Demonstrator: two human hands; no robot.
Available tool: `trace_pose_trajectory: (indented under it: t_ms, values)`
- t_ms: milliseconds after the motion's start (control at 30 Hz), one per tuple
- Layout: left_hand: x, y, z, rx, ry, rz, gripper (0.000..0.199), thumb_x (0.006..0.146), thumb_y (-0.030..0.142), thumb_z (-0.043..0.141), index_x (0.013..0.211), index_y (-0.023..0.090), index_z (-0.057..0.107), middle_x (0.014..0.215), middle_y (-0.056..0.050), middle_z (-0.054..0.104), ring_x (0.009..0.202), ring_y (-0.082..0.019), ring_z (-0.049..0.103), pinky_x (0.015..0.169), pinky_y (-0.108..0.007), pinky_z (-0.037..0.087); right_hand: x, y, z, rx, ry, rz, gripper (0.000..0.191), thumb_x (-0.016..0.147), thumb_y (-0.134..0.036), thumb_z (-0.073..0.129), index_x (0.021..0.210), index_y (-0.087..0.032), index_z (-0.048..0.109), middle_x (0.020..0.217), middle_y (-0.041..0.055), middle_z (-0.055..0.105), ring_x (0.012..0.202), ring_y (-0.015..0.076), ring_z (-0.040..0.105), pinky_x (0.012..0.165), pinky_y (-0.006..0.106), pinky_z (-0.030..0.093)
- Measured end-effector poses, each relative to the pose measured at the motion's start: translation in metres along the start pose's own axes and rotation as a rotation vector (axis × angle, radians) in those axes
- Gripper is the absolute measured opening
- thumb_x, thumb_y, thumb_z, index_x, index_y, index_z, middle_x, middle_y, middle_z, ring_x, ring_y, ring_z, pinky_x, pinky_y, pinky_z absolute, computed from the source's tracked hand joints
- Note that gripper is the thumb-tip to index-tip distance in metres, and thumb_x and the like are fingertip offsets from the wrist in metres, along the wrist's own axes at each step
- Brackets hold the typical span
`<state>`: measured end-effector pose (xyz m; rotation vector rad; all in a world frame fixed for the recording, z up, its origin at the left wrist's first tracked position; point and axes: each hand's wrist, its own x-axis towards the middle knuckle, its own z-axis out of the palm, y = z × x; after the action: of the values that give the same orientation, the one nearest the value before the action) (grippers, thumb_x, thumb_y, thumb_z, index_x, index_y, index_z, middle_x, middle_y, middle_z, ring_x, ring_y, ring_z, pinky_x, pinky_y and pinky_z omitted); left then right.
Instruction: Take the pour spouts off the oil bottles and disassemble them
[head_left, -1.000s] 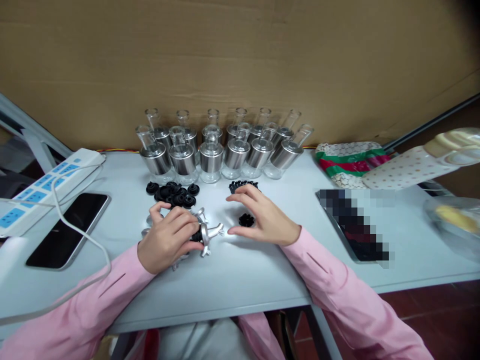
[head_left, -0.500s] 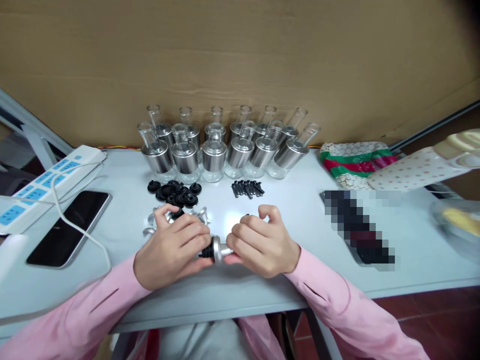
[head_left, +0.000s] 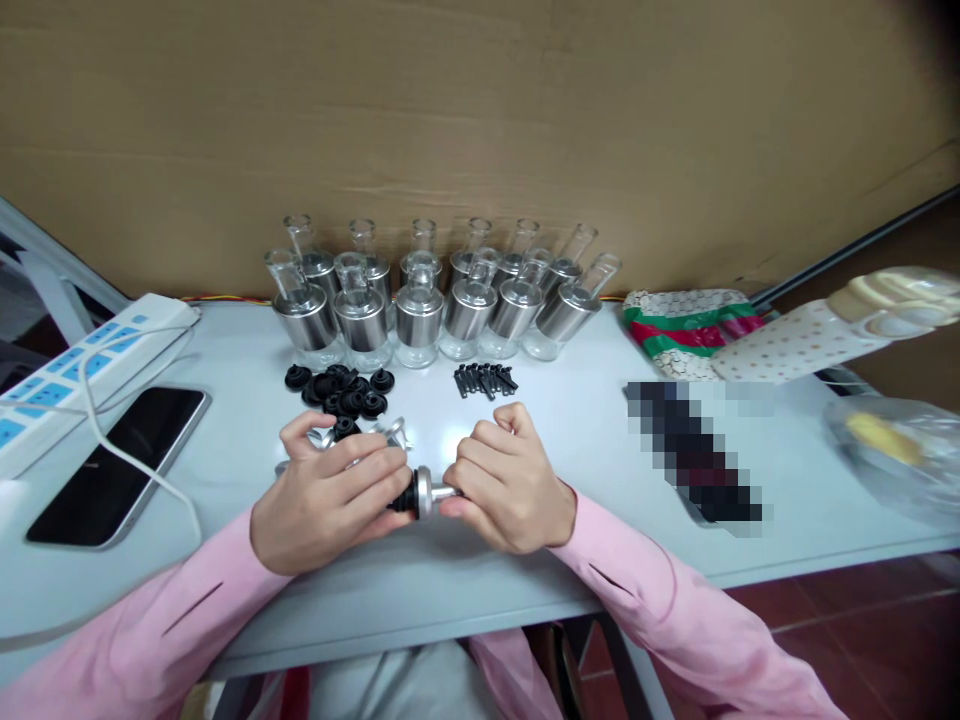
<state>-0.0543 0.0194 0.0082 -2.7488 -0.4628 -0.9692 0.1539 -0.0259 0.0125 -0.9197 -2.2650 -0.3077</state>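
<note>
Between my two hands lies a bottle pourer point(head_left: 424, 493), with a black ribbed rubber plug, a silver collar and a thin silver spout. My left hand point(head_left: 322, 510) is closed around the plug end, hiding most of it. Fingers of my right hand point(head_left: 510, 490) are curled over the spout, whose tip is hidden. Just beyond my left hand, several loose silver spouts point(head_left: 397, 432) show in part. Farther back is a heap of black rubber plugs point(head_left: 345, 401). To its right lies a row of small black pieces point(head_left: 484, 380), too small to name.
Several glass bottles point(head_left: 418, 316) with steel sleeves stand in two rows before a cardboard wall point(head_left: 450, 110). At left are a power strip point(head_left: 52, 385) and a phone point(head_left: 120, 465) under a white cable. A patterned bag point(head_left: 686, 322), dotted sleeve point(head_left: 780, 340) and plastic bag point(head_left: 907, 450) are at right.
The camera view has shifted a little to the right. Slightly more of the thin silver spout shows between the collar and my right hand. Both hands keep their hold.
</note>
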Motion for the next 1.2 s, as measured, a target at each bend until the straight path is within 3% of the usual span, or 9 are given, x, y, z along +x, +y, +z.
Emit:
trace_pose_trajectory:
  t_ms: [267,500,667,833,1067,1200]
  values:
    - [-0.001,-0.003,0.002,0.068,0.029,0.027,0.02,0.095,0.027,0.041,0.089,0.018,0.058,0.076,-0.001,0.074,0.071,-0.02,0.065,0.077,-0.044,0.03,0.0,-0.002,0.002,0.222,-0.102,0.211,0.05,0.098,-0.033,0.021,0.059,-0.016,0.048,0.051,-0.0021,0.045,0.054,0.0111,0.032,0.066,0.032,0.022]
    - [-0.006,-0.004,0.003,0.084,0.055,0.036,0.016,0.091,0.025,0.048,0.086,0.019,0.061,0.077,-0.002,0.072,0.073,-0.02,0.064,0.079,-0.043,0.031,0.0,-0.001,-0.001,0.584,-0.346,0.458,0.053,0.098,-0.039,0.02,0.057,-0.016,0.043,0.053,-0.0032,0.049,0.052,0.0085,0.042,0.072,0.031,0.028]
    - [-0.01,-0.008,0.002,0.082,0.022,0.039,0.018,0.091,0.031,0.047,0.084,0.022,0.061,0.076,0.0,0.071,0.073,-0.02,0.062,0.081,-0.044,0.03,0.001,0.002,0.0,0.867,-0.394,0.483,0.054,0.098,-0.045,0.021,0.057,-0.017,0.043,0.051,-0.0059,0.046,0.048,0.0067,0.041,0.073,0.027,0.035]
    - [-0.012,-0.009,0.003,0.095,0.023,-0.012,0.02,0.09,0.034,0.044,0.084,0.023,0.06,0.074,-0.001,0.07,0.07,-0.021,0.061,0.08,-0.044,0.029,-0.001,0.0,0.002,0.677,-0.317,0.321,0.051,0.097,-0.048,0.02,0.07,-0.017,0.05,0.062,-0.0005,0.052,0.061,0.0113,0.047,0.068,0.026,0.037]
    - [-0.009,-0.015,-0.003,0.012,-0.011,-0.111,0.03,0.092,0.031,0.031,0.074,0.022,0.053,0.066,-0.001,0.064,0.067,-0.02,0.055,0.073,-0.042,0.026,-0.007,0.005,0.008,0.277,-0.151,0.121,0.045,0.097,-0.042,0.025,0.075,-0.015,0.054,0.065,0.0024,0.055,0.066,0.0148,0.041,0.066,0.029,0.032]
    - [-0.013,-0.035,-0.011,-0.013,0.037,-0.278,0.034,0.094,0.032,0.023,0.073,0.022,0.049,0.067,-0.003,0.059,0.07,-0.022,0.048,0.071,-0.041,0.026,-0.012,0.023,0.003,0.177,-0.002,0.21,0.043,0.097,-0.04,0.025,0.076,-0.016,0.054,0.065,0.0039,0.054,0.067,0.0163,0.04,0.064,0.03,0.032]
